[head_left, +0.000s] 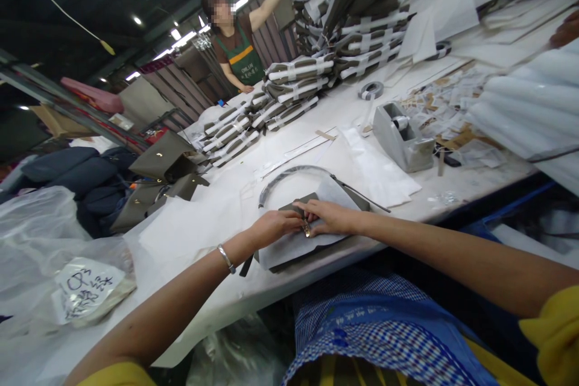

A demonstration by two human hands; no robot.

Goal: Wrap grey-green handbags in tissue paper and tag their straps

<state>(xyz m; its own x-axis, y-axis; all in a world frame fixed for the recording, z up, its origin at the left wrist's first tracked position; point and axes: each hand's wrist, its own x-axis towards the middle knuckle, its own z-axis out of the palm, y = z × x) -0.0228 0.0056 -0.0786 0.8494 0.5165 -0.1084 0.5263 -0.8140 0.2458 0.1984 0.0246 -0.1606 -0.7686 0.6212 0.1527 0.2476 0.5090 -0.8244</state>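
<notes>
A dark olive handbag lies flat at the table's near edge, partly covered by a white sheet. Its plastic-wrapped handle arches out on the far side. My left hand comes in from the left, fingers pressed together at a small gold clasp on the bag. From the right, my right hand meets it, with thumb and bent fingers closed about the same clasp. The fingertips hide part of the clasp.
Wrapped handles are piled at the back, near a co-worker in a green apron. A tape dispenser and tape roll sit right of centre. Olive bags and a labelled plastic bag are at left.
</notes>
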